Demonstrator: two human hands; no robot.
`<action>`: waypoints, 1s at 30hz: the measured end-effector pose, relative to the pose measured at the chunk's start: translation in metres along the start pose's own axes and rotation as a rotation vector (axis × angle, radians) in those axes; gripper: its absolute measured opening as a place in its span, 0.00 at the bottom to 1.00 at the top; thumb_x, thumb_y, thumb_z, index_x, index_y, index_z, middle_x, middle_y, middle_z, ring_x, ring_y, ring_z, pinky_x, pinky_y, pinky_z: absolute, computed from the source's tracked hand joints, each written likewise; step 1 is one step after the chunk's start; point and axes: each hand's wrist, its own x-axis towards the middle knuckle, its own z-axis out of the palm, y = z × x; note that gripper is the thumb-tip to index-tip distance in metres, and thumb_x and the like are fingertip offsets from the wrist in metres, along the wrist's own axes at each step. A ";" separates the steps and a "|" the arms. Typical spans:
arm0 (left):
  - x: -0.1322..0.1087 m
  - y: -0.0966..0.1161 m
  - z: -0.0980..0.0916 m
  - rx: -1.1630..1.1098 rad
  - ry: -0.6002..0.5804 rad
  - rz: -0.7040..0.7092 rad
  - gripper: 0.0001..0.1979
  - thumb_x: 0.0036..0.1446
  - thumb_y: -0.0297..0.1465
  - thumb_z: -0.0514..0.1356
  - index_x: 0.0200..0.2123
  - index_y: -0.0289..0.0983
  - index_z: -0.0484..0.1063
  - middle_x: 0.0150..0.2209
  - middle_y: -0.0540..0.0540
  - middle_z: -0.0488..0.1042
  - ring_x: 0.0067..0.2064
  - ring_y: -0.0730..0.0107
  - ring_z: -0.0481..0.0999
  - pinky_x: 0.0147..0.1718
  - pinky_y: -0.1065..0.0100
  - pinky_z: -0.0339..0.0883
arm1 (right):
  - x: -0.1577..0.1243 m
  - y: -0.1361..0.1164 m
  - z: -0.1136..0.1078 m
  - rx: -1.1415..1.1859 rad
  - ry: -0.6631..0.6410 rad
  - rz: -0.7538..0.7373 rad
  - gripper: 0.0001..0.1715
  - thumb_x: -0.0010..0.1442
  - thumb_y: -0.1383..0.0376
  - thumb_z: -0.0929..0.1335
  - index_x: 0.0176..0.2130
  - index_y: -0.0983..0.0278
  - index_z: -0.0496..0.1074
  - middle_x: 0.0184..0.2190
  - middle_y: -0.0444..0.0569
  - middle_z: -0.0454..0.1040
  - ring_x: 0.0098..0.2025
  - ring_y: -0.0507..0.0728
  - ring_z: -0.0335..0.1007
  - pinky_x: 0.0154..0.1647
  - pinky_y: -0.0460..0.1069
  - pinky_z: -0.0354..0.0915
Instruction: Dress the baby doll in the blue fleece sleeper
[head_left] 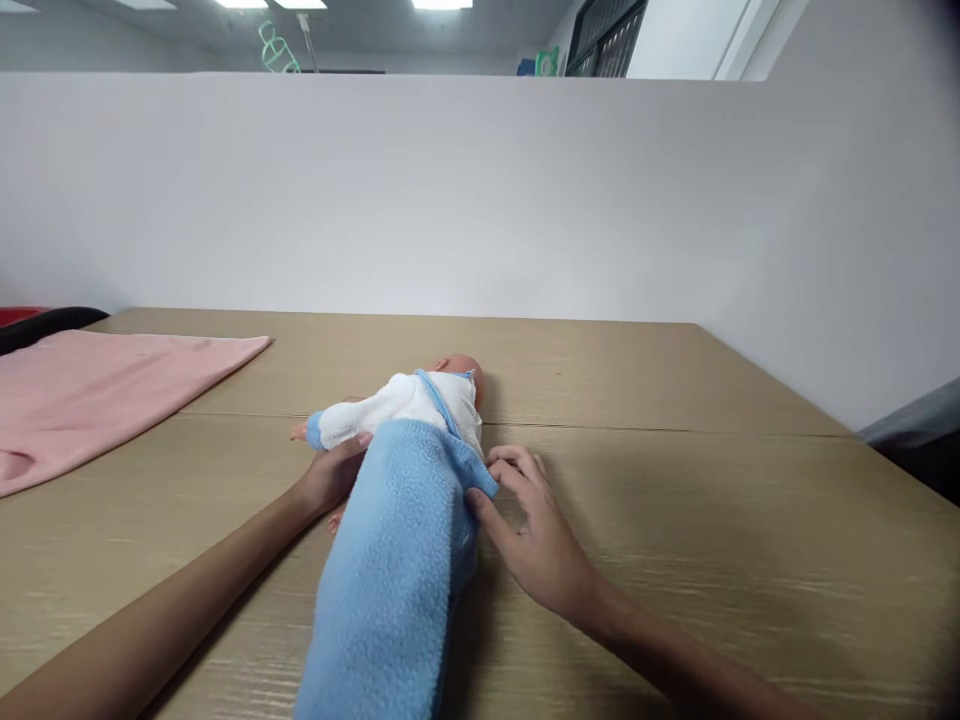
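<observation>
A baby doll (405,410) in a white top with blue trim lies on the table, its head pointing away from me and turned to the right. Fuzzy light blue cloth (397,570) covers its lower body and stretches toward me. At the cloth's upper right corner, my right hand (525,525) pinches the edge between thumb and fingers. My left hand (337,475) is against the doll's left-hand side, below its sleeve, with the fingers mostly hidden under the doll and cloth. One small doll hand sticks out at the left, beyond a blue cuff.
Pink cloth (112,390) lies flat on the wooden table (637,380) at the left. Behind it are black and red items at the edge. A white partition (412,200) rises behind the table, and a grey and black object (919,435) stands off the right edge.
</observation>
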 end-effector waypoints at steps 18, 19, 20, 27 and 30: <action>0.004 -0.001 0.005 -0.352 -0.002 -0.104 0.28 0.41 0.32 0.78 0.48 0.41 0.81 0.36 0.47 0.87 0.55 0.43 0.85 0.56 0.55 0.78 | 0.002 0.030 0.019 0.437 0.001 0.235 0.21 0.73 0.43 0.68 0.47 0.56 0.72 0.51 0.47 0.71 0.56 0.59 0.68 0.60 0.53 0.63; 0.004 -0.002 0.003 -0.356 -0.020 -0.122 0.25 0.43 0.32 0.78 0.47 0.41 0.81 0.35 0.47 0.87 0.53 0.43 0.86 0.54 0.55 0.79 | 0.003 0.031 0.020 0.472 -0.025 0.274 0.21 0.73 0.43 0.68 0.46 0.56 0.71 0.46 0.46 0.72 0.51 0.58 0.68 0.55 0.52 0.64; 0.004 -0.002 0.002 -0.356 -0.041 -0.141 0.22 0.44 0.32 0.77 0.45 0.41 0.81 0.33 0.47 0.86 0.51 0.43 0.87 0.52 0.56 0.80 | 0.004 0.032 0.020 0.493 -0.045 0.303 0.21 0.73 0.42 0.68 0.46 0.56 0.70 0.42 0.44 0.71 0.46 0.57 0.67 0.51 0.51 0.64; 0.005 -0.007 -0.006 -0.275 -0.111 -0.138 0.17 0.47 0.39 0.78 0.39 0.40 0.82 0.38 0.45 0.88 0.50 0.44 0.87 0.46 0.59 0.80 | 0.010 0.040 0.022 0.635 -0.122 0.335 0.22 0.71 0.42 0.70 0.44 0.57 0.69 0.38 0.41 0.70 0.39 0.54 0.65 0.42 0.49 0.62; 0.006 -0.008 -0.003 -0.265 -0.071 -0.099 0.19 0.42 0.41 0.80 0.33 0.40 0.80 0.34 0.45 0.87 0.53 0.43 0.85 0.47 0.61 0.79 | 0.009 0.040 0.022 0.565 -0.106 0.299 0.21 0.72 0.43 0.70 0.45 0.57 0.72 0.39 0.42 0.72 0.42 0.55 0.67 0.46 0.50 0.64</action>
